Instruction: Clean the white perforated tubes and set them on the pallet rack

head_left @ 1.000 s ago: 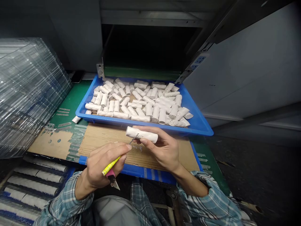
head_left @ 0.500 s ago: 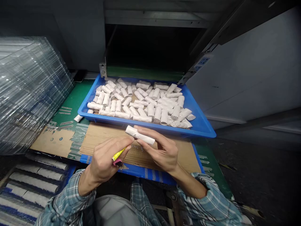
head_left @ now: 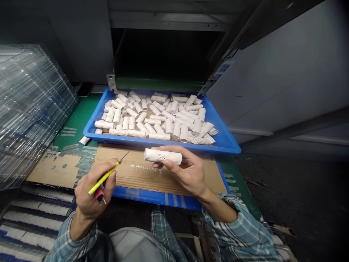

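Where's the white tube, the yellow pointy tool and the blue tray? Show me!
White tube [head_left: 163, 156], head view: on its middle.
Yellow pointy tool [head_left: 103, 178], head view: on its yellow handle.
Blue tray [head_left: 122, 142], head view: on its front rim.

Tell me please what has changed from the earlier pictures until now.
The left hand moved left and back, taking the yellow needle tool away from the white cylinder; its tip is now apart from the cylinder. The right hand kept hold of the cylinder, which turned from tilted to nearly level. The blue tray and the cylinders in it stayed as they were.
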`<state>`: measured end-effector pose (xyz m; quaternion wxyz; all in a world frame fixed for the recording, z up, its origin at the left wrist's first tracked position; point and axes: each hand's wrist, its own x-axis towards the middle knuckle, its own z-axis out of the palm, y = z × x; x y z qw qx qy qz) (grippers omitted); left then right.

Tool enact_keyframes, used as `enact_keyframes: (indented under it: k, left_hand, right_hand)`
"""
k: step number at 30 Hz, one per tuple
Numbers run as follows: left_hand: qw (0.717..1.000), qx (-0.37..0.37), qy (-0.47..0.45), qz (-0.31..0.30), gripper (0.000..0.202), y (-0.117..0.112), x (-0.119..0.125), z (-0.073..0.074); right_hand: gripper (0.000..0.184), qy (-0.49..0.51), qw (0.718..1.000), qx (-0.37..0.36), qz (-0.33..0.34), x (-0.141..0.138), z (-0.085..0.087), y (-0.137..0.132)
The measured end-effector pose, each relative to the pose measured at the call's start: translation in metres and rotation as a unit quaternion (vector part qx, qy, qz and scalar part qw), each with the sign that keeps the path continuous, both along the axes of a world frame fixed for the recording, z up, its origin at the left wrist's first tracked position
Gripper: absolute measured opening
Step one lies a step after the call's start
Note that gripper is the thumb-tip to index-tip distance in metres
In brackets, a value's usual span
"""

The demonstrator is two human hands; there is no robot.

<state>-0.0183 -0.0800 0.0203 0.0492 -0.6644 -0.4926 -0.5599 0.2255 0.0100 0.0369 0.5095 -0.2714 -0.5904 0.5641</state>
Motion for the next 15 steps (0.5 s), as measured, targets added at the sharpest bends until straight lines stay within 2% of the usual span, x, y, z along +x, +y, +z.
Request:
enact_keyframes:
  k: [5,9,11,15]
  left_hand:
    - [0.995,-0.097,0.007,0.009,0.025,0.004,-0.017,-0.023]
    - [0.979,-0.131,0.153,0.01,0.012,0.021,-0.028,-0.036]
    - [0.965,-0.144,0.22,0.015,0.012,0.029,-0.034,-0.042]
    - [0.947,-0.176,0.265,0.043,0.019,0.036,-0.044,-0.053]
  right_hand:
    - [0.023,0.015,1.0,0.02,0.013,0.0,0.001,0.0]
    - [0.023,0.031,0.999,0.009,0.023,0.0,0.003,0.0]
    - [0.024,0.044,0.998,-0.008,0.032,0.0,0.003,0.0]
    - [0.027,0.063,0.996,-0.031,0.053,0.0,0.002,0.002]
